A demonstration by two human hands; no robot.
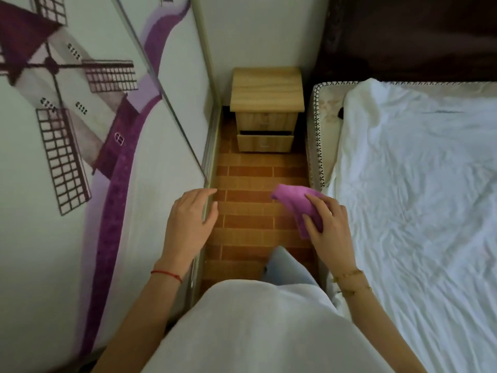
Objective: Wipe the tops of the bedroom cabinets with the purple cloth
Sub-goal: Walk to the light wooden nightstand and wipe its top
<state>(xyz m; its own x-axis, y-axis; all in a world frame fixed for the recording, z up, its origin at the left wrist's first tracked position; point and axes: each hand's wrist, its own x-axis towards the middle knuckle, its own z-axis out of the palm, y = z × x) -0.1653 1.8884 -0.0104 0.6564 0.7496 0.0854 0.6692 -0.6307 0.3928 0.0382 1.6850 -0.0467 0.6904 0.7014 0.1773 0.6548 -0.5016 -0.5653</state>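
purple cloth (301,204) is being held bunched in the right hand (329,224), with the fingers curled over its near end and the loose end sticking out ahead of the grip, over the brick-patterned floor (250,173). it is being carried clear of every surface, which suits a walk up to the work rather than wiping. the left hand (188,219) is being held out empty, level with the grip and across the aisle from it, fingers relaxed and spread close to the edge of the sliding wardrobe door (102,162); whether the door is being touched cannot be told. it is probably being kept there for balance in the narrow aisle.

well ahead of the grip, at the far end of the aisle, the wooden bedside cabinet (267,88) is standing against the wall, its bare top facing up and not yet reached. its lower drawer (265,142) is being left slightly pulled out. just beside the grip, on its outer side, the bed (416,184) with its rumpled white sheet is lying.

how much of the cloth is being enclosed under the palm is hidden. the cabinet's sides and back are hidden, the drawer's contents are too dark to make out, and any other cabinets are lying outside the view.
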